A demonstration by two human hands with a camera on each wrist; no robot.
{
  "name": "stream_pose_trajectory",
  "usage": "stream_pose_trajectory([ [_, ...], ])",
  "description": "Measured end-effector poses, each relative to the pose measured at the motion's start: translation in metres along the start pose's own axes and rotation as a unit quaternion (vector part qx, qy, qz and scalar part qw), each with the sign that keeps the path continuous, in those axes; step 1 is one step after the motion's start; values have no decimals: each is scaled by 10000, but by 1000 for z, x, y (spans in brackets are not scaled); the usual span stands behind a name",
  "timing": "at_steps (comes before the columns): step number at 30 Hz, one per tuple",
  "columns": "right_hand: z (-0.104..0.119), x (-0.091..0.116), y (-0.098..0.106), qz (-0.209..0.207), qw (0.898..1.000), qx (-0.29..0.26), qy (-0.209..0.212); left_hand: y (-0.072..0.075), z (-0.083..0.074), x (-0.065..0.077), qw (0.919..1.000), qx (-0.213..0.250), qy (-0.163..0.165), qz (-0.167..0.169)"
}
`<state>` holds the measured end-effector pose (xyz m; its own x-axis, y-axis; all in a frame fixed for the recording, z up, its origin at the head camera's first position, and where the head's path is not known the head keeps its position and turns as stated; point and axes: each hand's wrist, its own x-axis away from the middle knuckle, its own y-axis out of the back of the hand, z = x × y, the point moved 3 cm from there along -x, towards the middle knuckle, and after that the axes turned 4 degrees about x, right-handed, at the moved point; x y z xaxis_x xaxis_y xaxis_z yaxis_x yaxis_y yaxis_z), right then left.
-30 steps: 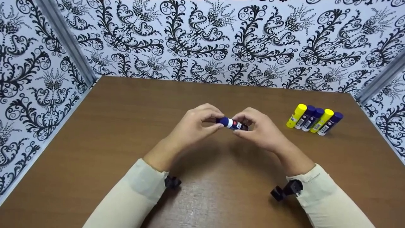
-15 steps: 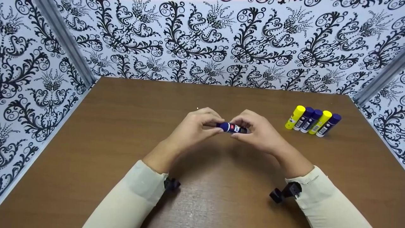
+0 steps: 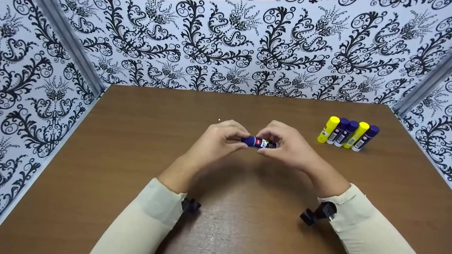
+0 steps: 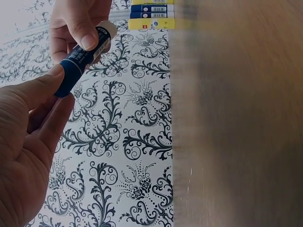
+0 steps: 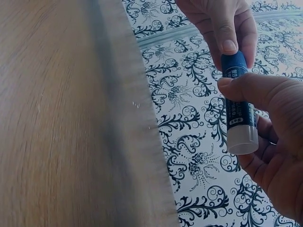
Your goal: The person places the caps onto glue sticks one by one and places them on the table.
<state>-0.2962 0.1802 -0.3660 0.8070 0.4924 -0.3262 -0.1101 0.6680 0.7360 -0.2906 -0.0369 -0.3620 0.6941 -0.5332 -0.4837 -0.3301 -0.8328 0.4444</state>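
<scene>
Above the table, a dark blue glue stick [image 3: 259, 142] with a white base lies between both hands. My left hand [image 3: 219, 141] pinches its blue cap [image 5: 233, 60] with thumb and fingers. The body of the glue stick [image 4: 90, 53] is gripped by my right hand [image 3: 291, 146], the thumb across its label. In the right wrist view the cap sits against the label edge, and the white base [image 5: 243, 140] points toward the camera. Part of the body is hidden behind the right fingers.
On the right of the brown table [image 3: 141, 116] stands a slanting row of glue sticks: a yellow one [image 3: 328, 129] at the left end, a dark blue one [image 3: 366, 138] at the right, and others between. Patterned panels [image 3: 226, 46] border the table's back and sides.
The white band seen between cap and label a second ago is covered; the cap has come down against the label. Both hands keep their hold, nearly in place.
</scene>
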Motion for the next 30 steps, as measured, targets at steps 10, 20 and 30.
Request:
stream_pose_trajectory([
  [10,3,-3,1,-176,9996,70,209,1,-3,-2,9992,-352,-107,-147],
  [20,3,-4,-4,-299,9988,234,294,-3,-7,-4,9985,-498,-193,-70],
  [30,1,0,-6,-159,9995,72,247,-6,-1,1,9999,-163,18,45],
])
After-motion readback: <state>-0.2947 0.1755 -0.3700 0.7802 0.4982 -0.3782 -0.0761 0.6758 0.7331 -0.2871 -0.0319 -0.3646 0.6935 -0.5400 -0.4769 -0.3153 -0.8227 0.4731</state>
